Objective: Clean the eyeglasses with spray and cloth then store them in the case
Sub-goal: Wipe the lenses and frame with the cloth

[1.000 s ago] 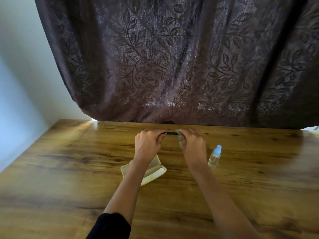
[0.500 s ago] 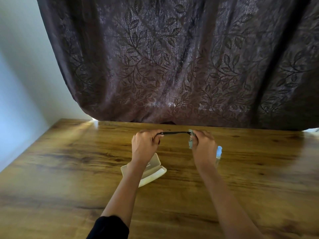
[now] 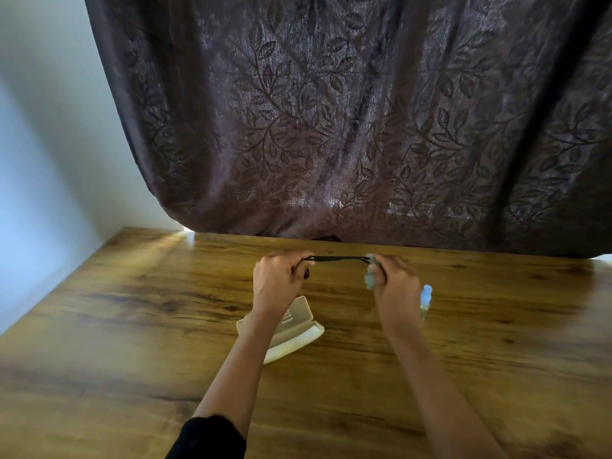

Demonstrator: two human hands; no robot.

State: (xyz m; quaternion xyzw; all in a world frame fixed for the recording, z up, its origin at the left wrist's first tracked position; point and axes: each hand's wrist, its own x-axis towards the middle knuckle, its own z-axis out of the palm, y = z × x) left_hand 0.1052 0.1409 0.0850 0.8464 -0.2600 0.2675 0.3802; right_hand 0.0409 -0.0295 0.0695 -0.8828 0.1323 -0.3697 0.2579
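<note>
Two hands, left hand [image 3: 276,279] pinching eyeglasses [image 3: 337,258] (long axis left-to-right), right hand [image 3: 395,286] pinching cloth [image 3: 370,278].

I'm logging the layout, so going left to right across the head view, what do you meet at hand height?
From the left: left hand → eyeglasses → cloth → right hand → spray bottle. The case overlaps the left hand, so it is left out.

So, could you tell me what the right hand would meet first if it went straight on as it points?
Probably the curtain at the table's far edge; only bare wood shows ahead of the right hand, though depth is unclear.
</note>
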